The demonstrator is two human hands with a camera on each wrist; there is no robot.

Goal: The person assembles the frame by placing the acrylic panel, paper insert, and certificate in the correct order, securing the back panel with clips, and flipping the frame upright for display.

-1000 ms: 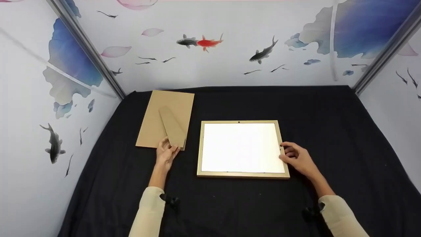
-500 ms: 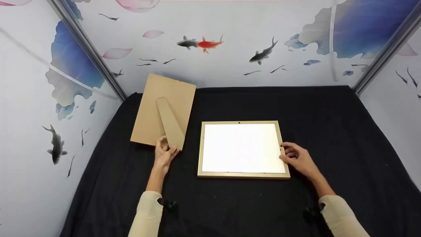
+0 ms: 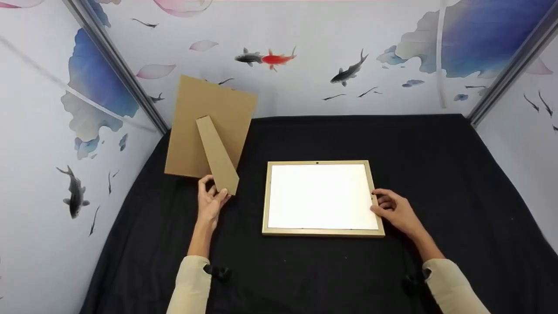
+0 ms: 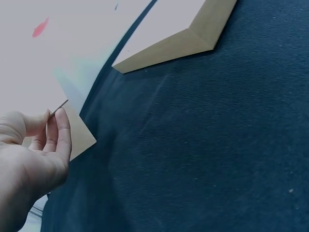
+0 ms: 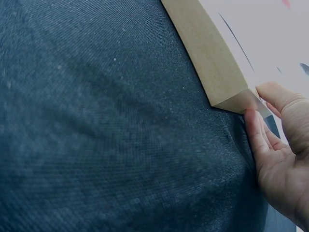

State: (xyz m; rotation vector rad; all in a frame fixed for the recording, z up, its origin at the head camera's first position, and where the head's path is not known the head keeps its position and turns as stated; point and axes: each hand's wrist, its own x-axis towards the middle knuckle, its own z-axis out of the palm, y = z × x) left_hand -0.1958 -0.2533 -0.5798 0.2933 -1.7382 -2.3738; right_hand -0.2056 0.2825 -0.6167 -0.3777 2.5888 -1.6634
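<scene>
A brown backing board (image 3: 205,117) with a stand flap (image 3: 216,155) is lifted off the black cloth, tilted up at the left. My left hand (image 3: 210,196) pinches the flap's lower tip (image 4: 79,140) between thumb and fingers. A wooden picture frame (image 3: 321,233) lies face down in the middle of the cloth, with a white sheet (image 3: 321,196) showing inside it. My right hand (image 3: 390,207) rests on the frame's right edge, fingers curled on its rail (image 5: 215,67).
Black cloth (image 3: 331,270) covers the table. White walls printed with fish and blue leaves stand close at the back, left and right. Metal corner posts (image 3: 115,65) rise at the back corners.
My left hand has raised the backing board off the cloth, tipping it more upright and a little leftward. The frame and my right hand have stayed put.
</scene>
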